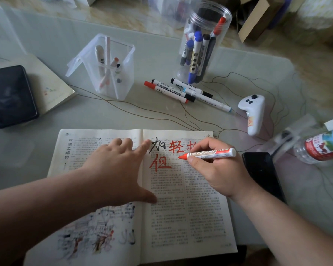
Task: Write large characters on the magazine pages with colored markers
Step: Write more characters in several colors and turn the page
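An open magazine (188, 208) lies flat in front of me. Large characters run across the top of its right page, one black and the others red. My right hand (217, 169) grips a red whiteboard marker (211, 153), its tip on the page just right of the lower red character. My left hand (115, 167) lies spread on the gutter, fingers straight, pressing the pages flat; the index finger reaches the black character.
Loose whiteboard markers (181, 91) lie beyond the magazine, behind them a clear round jar (204, 45) of markers and a square clear holder (108, 68) with pens. A phone (10, 96) on a book sits left; a white controller (255, 114), another phone (261, 173) and a bottle (319, 146) right.
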{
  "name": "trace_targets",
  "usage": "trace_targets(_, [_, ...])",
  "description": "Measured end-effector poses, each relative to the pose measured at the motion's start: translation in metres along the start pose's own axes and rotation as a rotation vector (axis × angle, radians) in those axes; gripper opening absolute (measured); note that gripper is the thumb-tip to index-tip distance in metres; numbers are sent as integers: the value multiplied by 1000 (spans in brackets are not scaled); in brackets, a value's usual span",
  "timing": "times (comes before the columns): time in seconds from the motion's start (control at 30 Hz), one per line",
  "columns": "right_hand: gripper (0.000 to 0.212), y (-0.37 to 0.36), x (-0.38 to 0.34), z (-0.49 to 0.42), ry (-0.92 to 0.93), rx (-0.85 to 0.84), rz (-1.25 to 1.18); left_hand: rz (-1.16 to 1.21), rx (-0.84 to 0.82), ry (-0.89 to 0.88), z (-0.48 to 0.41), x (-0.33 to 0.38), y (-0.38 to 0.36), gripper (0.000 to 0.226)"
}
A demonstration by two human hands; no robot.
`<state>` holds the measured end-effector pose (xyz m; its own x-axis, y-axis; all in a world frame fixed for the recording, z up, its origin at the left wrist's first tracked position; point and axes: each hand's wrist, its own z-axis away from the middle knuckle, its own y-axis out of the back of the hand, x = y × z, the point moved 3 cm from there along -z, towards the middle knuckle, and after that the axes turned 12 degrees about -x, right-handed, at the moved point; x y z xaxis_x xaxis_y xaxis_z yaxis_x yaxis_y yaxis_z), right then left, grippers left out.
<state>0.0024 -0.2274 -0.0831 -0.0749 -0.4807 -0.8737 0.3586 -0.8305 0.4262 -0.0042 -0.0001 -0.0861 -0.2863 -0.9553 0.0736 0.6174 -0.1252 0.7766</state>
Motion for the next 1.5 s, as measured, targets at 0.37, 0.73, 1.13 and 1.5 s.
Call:
trace_targets(0.37, [15,-2,-1,0,23,42,39,1,-12,3,0,1,1,140])
trace_targets(0.73, [11,-4,-2,1,-12,17,35,-20,-10,6,1,1,2,139])
trace_targets(1.13, [14,-6,-4,3,-15,15,67,-7,-4,-1,0,1,1,140])
trace_targets(1.5, [13,-6,-2,3,-13,-114,106,-11,-4,1,-1,1,0,141])
